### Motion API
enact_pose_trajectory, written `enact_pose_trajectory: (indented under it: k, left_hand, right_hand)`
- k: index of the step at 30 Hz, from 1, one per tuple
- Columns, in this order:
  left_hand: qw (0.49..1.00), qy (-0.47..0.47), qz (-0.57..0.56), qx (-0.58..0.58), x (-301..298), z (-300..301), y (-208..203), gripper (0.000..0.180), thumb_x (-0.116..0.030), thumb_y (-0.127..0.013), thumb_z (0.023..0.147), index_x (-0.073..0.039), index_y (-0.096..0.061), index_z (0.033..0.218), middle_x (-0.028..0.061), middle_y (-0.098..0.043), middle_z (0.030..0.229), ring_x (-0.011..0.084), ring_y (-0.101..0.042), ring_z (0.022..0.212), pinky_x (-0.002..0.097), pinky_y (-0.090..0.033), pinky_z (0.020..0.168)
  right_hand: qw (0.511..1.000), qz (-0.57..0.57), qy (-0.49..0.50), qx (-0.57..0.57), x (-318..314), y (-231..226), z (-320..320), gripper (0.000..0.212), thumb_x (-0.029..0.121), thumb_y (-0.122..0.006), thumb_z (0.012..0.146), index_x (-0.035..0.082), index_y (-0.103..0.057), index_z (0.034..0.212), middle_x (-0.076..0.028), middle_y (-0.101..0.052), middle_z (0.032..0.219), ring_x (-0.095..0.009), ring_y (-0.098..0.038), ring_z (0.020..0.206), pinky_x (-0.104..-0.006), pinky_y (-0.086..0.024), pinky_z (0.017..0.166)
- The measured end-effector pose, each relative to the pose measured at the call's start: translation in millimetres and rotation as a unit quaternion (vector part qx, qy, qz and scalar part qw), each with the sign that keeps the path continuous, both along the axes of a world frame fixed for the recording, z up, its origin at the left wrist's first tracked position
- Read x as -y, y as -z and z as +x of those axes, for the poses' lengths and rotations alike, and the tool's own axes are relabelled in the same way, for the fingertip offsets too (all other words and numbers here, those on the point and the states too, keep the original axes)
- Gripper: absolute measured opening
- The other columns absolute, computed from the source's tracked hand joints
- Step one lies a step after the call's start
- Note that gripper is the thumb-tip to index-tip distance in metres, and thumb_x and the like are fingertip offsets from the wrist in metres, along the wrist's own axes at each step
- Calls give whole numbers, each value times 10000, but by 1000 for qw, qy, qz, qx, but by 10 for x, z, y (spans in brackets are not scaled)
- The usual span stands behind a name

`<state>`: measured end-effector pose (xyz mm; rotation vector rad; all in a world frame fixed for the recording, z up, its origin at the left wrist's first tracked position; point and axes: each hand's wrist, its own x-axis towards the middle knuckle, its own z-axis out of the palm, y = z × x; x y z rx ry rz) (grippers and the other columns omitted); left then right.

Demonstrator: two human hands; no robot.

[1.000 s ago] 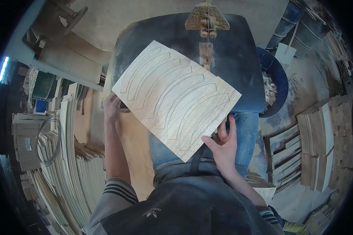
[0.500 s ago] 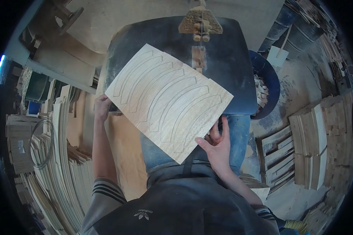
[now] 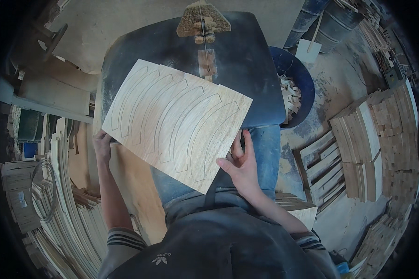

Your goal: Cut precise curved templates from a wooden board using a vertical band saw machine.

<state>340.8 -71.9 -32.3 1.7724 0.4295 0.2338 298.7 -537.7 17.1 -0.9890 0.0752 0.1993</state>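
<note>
I hold a pale wooden board [image 3: 172,125] at a slant over the near part of a saw's dark table [image 3: 139,44]. Several curved outlines are drawn in pencil side by side across its face. My left hand [image 3: 102,145] grips the board's left corner, its fingers mostly hidden beneath. Around the right edge my right hand [image 3: 242,165] is closed, thumb on the near side and fingers reaching under. Beyond the board, a thin upright saw blade [image 3: 202,39] runs past a dust-caked guide [image 3: 204,21] to a worn insert [image 3: 207,63] in the table.
A blue tub [image 3: 307,88] of wood offcuts stands right of the table. Stacked curved wooden pieces [image 3: 358,153] and a slatted pallet [image 3: 319,160] fill the right side. Long boards [image 3: 63,176] lean at the left, near a coiled hoop [image 3: 44,190]. Dark drums [image 3: 333,28] stand far right.
The board has turned slightly counterclockwise, its right corner swinging away from me. Both hands keep their hold. The whole view has shifted, so the surroundings appear further left.
</note>
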Motion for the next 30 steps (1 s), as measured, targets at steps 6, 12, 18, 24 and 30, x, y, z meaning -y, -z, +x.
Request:
enact_pose_trajectory:
  k: [6, 12, 18, 24, 30]
  left_hand:
    - [997, -28, 48, 47, 113, -258, -27, 158, 6, -634, 858, 30, -689, 1004, 56, -691, 956, 124, -631, 892, 285, -482, 842]
    - [999, -49, 3, 11, 76, -452, 70, 251, 22, -649, 835, 65, -657, 1083, 73, -685, 1042, 141, -621, 972, 291, -452, 913]
    - [923, -6, -302, 240, 146, -395, -44, 496, -176, -492, 957, 113, -401, 1349, 175, -490, 1365, 257, -531, 1201, 366, -408, 1014]
    - [938, -248, -148, 192, 548, 174, -225, 452, -212, -408, 959, 57, -380, 1321, 199, -478, 1310, 293, -543, 1163, 407, -442, 985]
    - [919, -182, -265, 227, 335, 754, -216, 442, -225, -482, 932, 13, -366, 1287, 201, -505, 1224, 295, -566, 1100, 422, -491, 897]
  right_hand:
    - [997, -4, -70, -22, 185, -23, 144, 1029, -122, -632, 824, 33, 133, 1494, -180, -82, 1584, -236, -203, 1430, -371, -287, 1129]
    - [994, -11, -103, -36, 227, -59, 257, 1048, -115, -645, 814, 20, 145, 1488, -177, -75, 1586, -222, -191, 1434, -376, -257, 1144]
    - [991, -37, -119, 51, -255, 28, 360, 1073, -92, -679, 786, 1, 128, 1487, -203, -21, 1582, -242, -119, 1460, -392, -199, 1167]
    - [986, -87, -104, 94, -651, 83, 467, 1080, -27, -696, 788, -7, 131, 1483, -242, 2, 1571, -275, -100, 1463, -402, -172, 1172]
    - [991, -57, -45, 108, -936, 150, 627, 1060, -22, -685, 795, -29, 128, 1475, -264, -13, 1564, -281, -123, 1459, -389, -203, 1160]
